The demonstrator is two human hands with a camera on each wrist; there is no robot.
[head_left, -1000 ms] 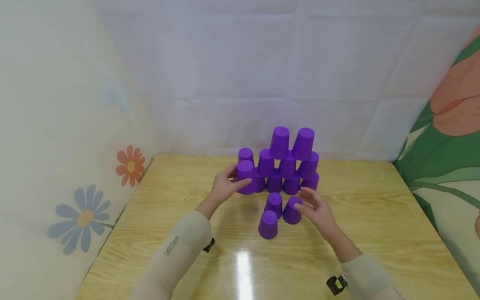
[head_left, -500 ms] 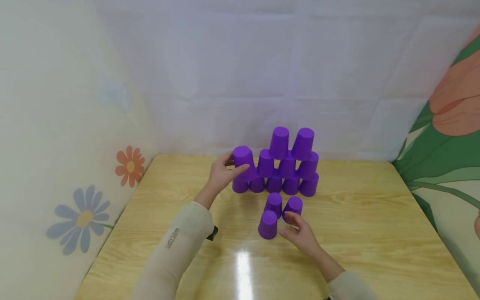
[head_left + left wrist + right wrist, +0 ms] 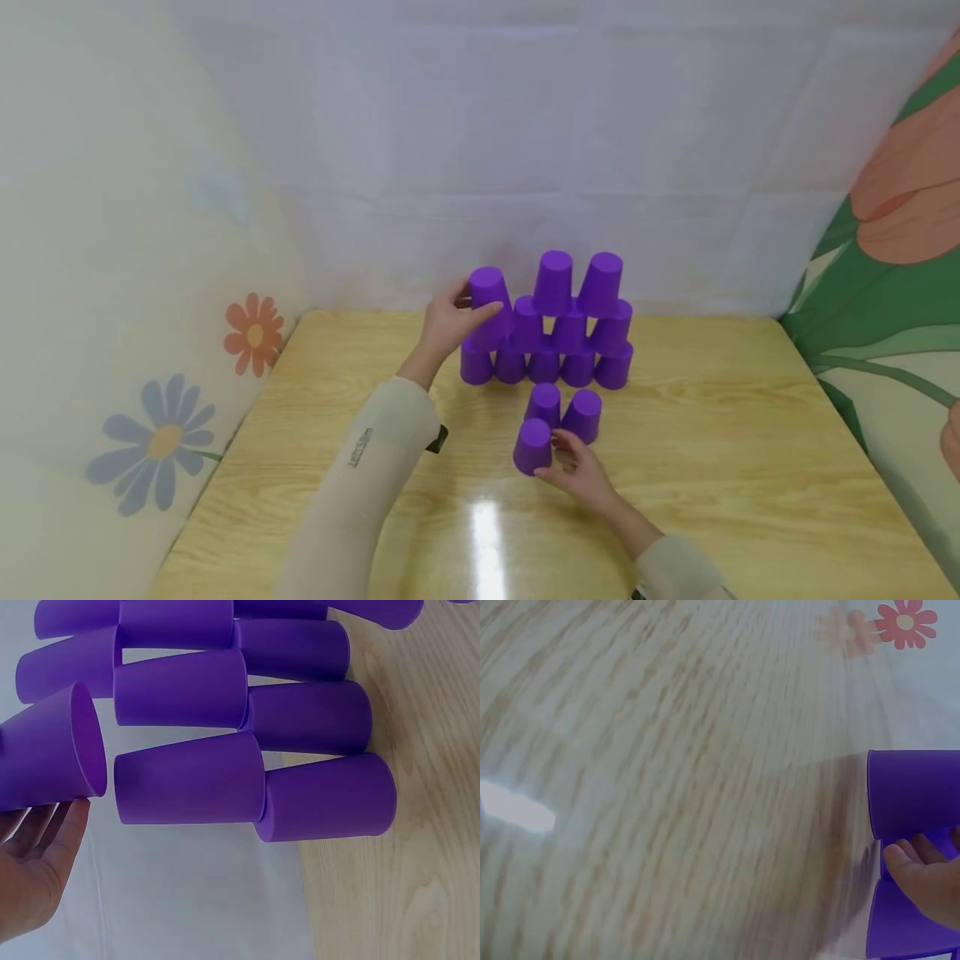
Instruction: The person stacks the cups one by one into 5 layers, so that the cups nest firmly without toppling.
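My left hand [image 3: 450, 323] grips an upside-down purple cup [image 3: 489, 292], thumb on its near side. In the left wrist view this held cup [image 3: 45, 754] hangs apart from the stack, slightly tilted, level above the leftmost second-row cup [image 3: 191, 780]. Two third-row cups stand to its right, one of them the cup [image 3: 553, 283]. My right hand [image 3: 583, 477] is at the right side of the front loose cup [image 3: 532, 447], its thumb and fingers parted. In the right wrist view its fingertips lie between that cup [image 3: 919, 791] and another; contact is unclear.
Two more loose upside-down cups stand just behind the front one: a cup [image 3: 543, 402] and a cup [image 3: 582, 417]. A bottom row of several cups, with the end cup [image 3: 615, 367], carries the stack. The wooden table [image 3: 720, 467] meets a white cloth backdrop [image 3: 450, 150].
My left hand has raised its cup from in front of the stack to above the second row. My right hand has moved left and nearer, from the right loose cup to the front one.
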